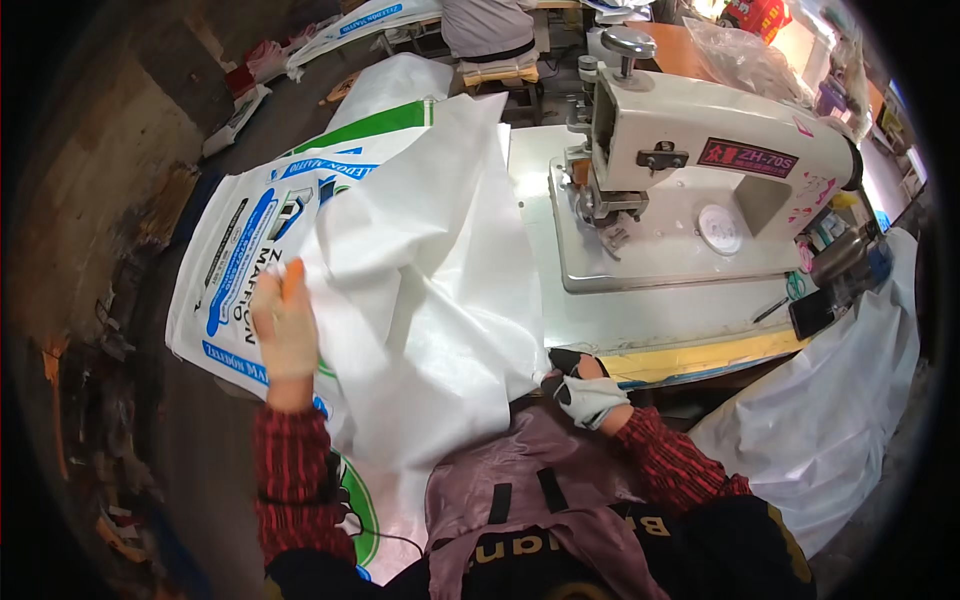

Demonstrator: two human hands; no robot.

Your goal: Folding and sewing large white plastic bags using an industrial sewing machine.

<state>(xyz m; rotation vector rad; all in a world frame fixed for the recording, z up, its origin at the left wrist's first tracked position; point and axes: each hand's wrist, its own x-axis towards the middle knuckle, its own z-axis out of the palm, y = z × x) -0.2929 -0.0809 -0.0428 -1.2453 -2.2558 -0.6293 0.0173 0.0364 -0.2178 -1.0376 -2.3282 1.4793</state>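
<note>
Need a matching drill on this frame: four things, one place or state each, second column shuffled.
Things:
1. left hand in a pale glove
2. right hand in a black-and-white glove
3. cream industrial sewing machine
4. printed white woven sack with blue lettering

Places or states:
A. stands on the pale table, right of the fabric
B. lies flat to the left, under the plain sheet
C. lifts the left edge of the plain white woven sheet
D. rests at the sheet's lower right corner, by the table edge

Pairs: 1-C, 2-D, 3-A, 4-B
</note>
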